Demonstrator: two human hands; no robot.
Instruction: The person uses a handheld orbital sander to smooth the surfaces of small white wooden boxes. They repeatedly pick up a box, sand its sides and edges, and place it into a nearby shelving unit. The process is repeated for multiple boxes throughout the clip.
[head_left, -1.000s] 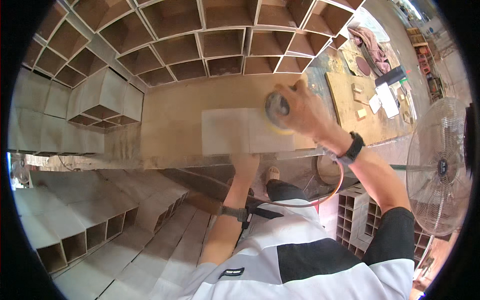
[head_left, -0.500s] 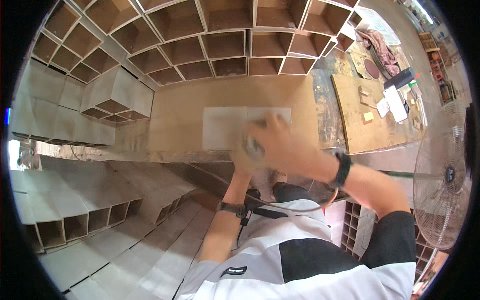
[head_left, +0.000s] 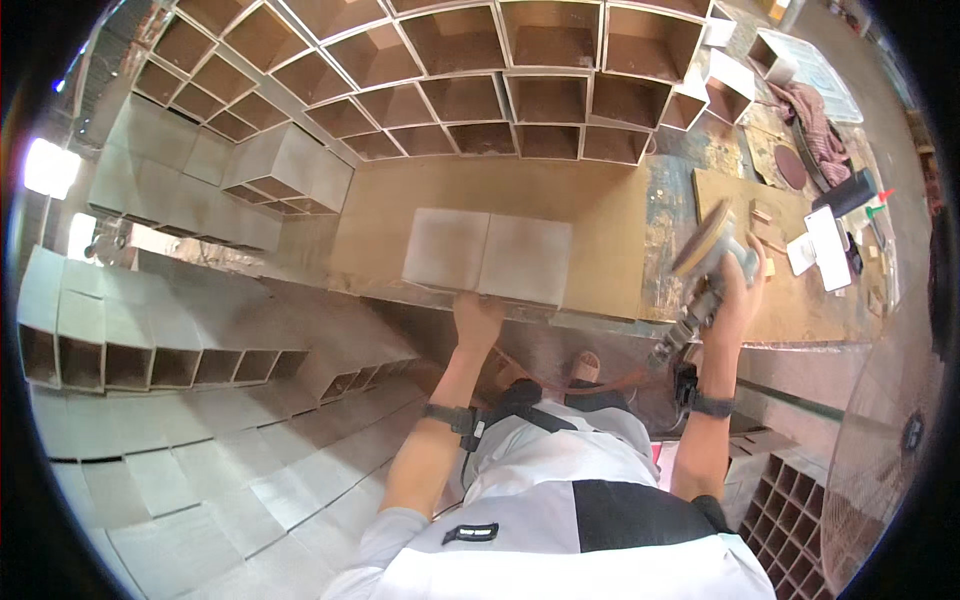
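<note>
On the brown board at the bench's front edge lies a white box (head_left: 527,262) with a seam across its middle, its flat side up. My left hand (head_left: 479,320) is closed at the near edge of this box, fingertips partly hidden. To the right, my right hand (head_left: 738,292) grips a sander (head_left: 706,236) with a round pad, lifted above the bench and away from the box. The sander's pad is tilted up, facing left. A reddish hose (head_left: 590,388) sags from the sander's rear in front of my body.
Stacked open compartment boxes (head_left: 455,45) line the bench's far side. More white boxes (head_left: 190,425) fill the lower left. A wooden board (head_left: 800,318) with a white stand and wood blocks lies at right. A large fan (head_left: 880,440) stands at lower right.
My right hand has carried the sander off the white box, rightward over the wooden board. My left hand now sits at the box's near edge. The view has shifted slightly.
</note>
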